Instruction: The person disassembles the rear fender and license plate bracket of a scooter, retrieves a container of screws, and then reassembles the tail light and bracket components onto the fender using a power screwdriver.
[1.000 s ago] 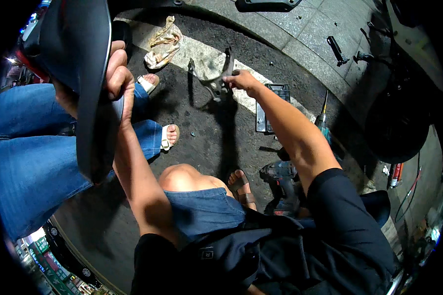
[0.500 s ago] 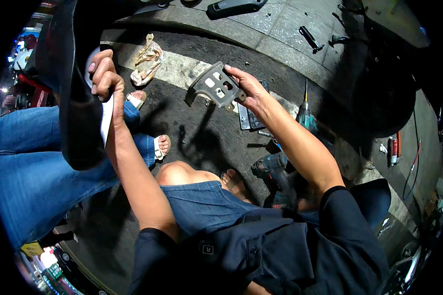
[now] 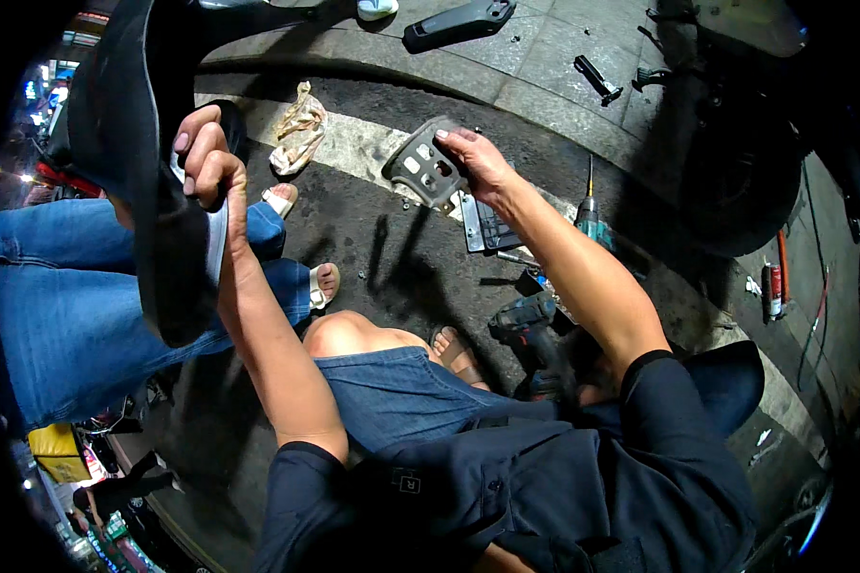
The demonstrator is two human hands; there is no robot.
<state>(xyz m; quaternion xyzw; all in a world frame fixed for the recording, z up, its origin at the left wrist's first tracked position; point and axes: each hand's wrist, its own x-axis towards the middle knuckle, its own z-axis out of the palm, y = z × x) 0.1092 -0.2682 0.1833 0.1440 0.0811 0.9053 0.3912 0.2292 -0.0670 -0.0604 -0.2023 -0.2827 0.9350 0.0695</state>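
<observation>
Fingers of the right hand (image 3: 478,162) were curled tight around a grey metal plate (image 3: 420,170) with holes, held up over the dark road (image 3: 392,258). Left hand (image 3: 205,158) fingers were bent around the edge of a big black panel (image 3: 153,220). Its top was cut off.

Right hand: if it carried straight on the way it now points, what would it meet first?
Probably the rag on the road, beyond the grey perforated bracket that the right hand holds; depth is unclear.
</observation>
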